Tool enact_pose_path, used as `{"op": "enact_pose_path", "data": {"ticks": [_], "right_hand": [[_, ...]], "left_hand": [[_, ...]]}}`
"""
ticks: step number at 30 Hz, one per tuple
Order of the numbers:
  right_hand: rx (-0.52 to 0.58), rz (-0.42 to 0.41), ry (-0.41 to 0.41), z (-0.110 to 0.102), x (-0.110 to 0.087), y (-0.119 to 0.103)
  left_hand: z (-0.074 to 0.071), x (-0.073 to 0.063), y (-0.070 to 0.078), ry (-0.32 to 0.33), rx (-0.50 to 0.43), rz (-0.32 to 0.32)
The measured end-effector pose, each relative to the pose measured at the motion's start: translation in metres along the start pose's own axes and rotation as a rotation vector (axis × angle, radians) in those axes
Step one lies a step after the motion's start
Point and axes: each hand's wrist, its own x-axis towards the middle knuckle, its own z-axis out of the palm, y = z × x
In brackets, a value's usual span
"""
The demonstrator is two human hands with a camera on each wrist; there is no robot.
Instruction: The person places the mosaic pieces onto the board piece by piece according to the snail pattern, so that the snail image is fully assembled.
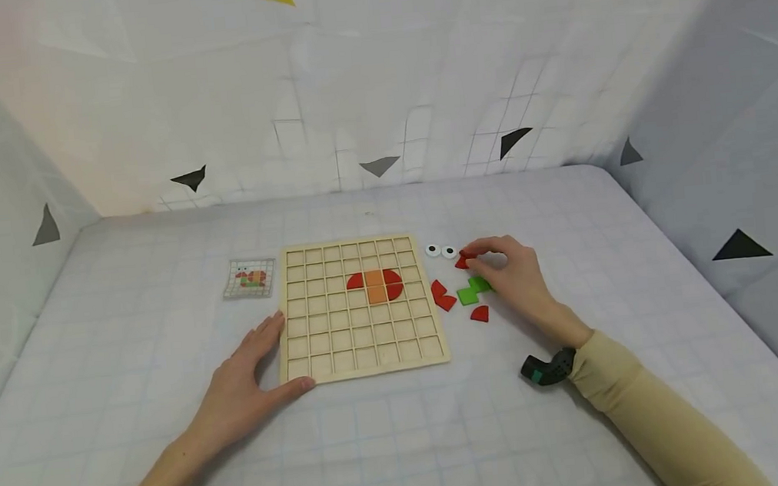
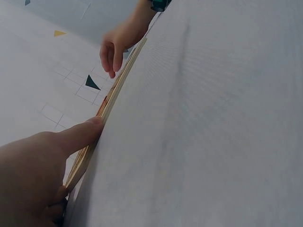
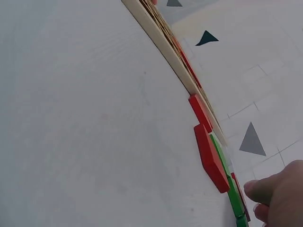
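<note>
A square wooden grid board (image 1: pixel 331 341) lies on the table, holding an orange piece (image 1: pixel 375 287) with red rounded pieces (image 1: pixel 393 276) on either side. My left hand (image 1: pixel 238 391) is spread around its near left corner, thumb against the front edge and fingers along the left edge. To the right of the board, my right hand (image 1: pixel 513 274) pinches a small red piece (image 1: pixel 462 263) between thumb and index finger, at table level. Green pieces (image 1: pixel 467 296) lie beneath and beside that hand. Other red pieces (image 1: pixel 444 302) sit nearer the board, with a red quarter-circle (image 1: pixel 480 314) in front.
Two white eye pieces (image 1: pixel 433 250) with black pupils lie past the board's right edge. A small picture card (image 1: pixel 249 278) with a coloured grid design rests left of the board. White sheet walls (image 1: pixel 375 82) with triangle marks enclose the table.
</note>
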Motion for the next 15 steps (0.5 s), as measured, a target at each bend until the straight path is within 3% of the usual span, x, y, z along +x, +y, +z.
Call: {"op": "enact_pose_path", "data": {"ticks": [15], "right_hand": [[-0.07, -0.06, -0.016, 0.0051, 0.0, 0.0071]], "left_hand": [[-0.0016, 0.0, 0.0014, -0.005, 0.002, -0.007]]}}
